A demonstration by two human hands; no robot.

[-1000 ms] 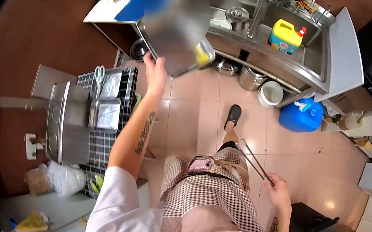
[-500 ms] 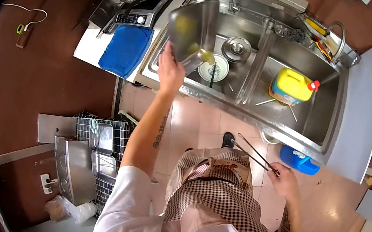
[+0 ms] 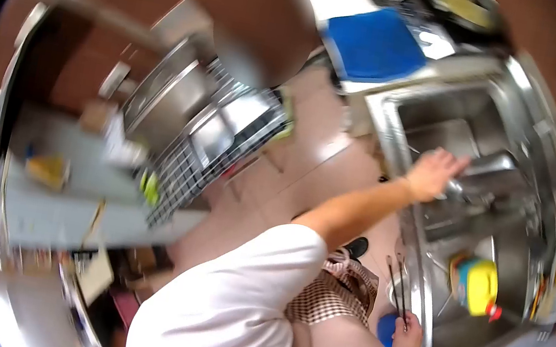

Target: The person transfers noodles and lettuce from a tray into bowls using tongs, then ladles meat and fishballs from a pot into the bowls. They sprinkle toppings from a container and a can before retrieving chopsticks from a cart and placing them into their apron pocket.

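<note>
My left hand reaches over the near rim of the double sink, fingers stretched out and slightly apart. Just beyond its fingertips a metal container lies tilted in the sink; motion blur hides its exact outline, and I see no grip on it. Low in front of my apron, my right hand is closed around the handle end of long metal tongs. Their two arms stand apart, with nothing between the tips. A yellow jug with a red cap is in the other basin.
A blue cloth lies on the counter beside the stove, where a pan with yellowish food stands. To the left, a black wire rack holds metal trays. A blue container is on the floor by the sink.
My view has swung left, so the sink now appears at the right. The metal container has gone from my raised left hand down into the sink. My right hand keeps the tongs.
</note>
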